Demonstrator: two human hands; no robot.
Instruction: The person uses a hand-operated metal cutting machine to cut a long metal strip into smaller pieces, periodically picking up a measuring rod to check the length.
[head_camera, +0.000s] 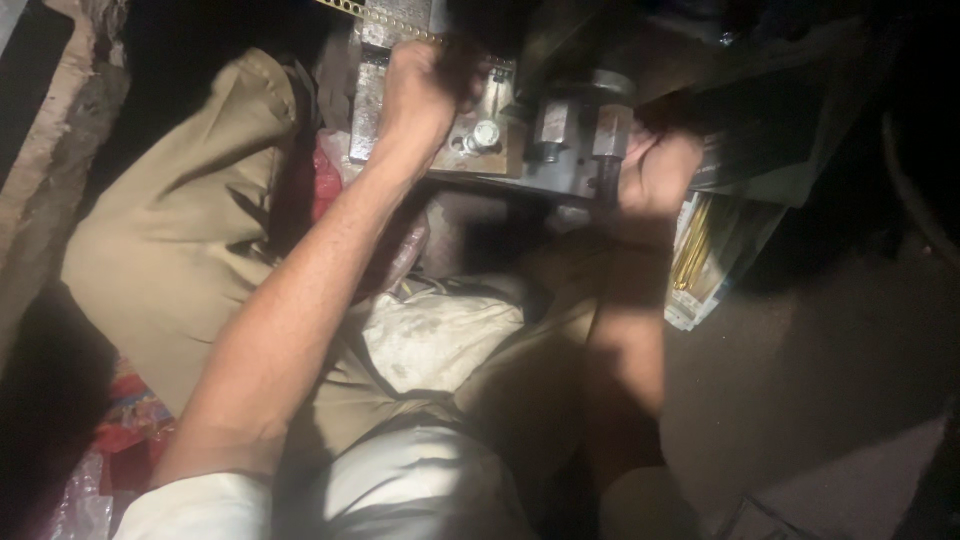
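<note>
The single head camera is looking steeply down from above the person's lap, sitting close to the metal machine block (545, 140), which is lying at the frame's upper middle; the forearms are reaching up toward it from the lower edge

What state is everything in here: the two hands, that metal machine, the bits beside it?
Left hand: closed in a fist on top of the grey metal machine block.
Right hand: blurred, against the block's right side; grip unclear.
Grey metal machine block: upright, hex nuts seated on it.
Thin brass-coloured rods: bundled, lying in an open box.
Perforated brass strip: lying flat across the block's top.
</note>
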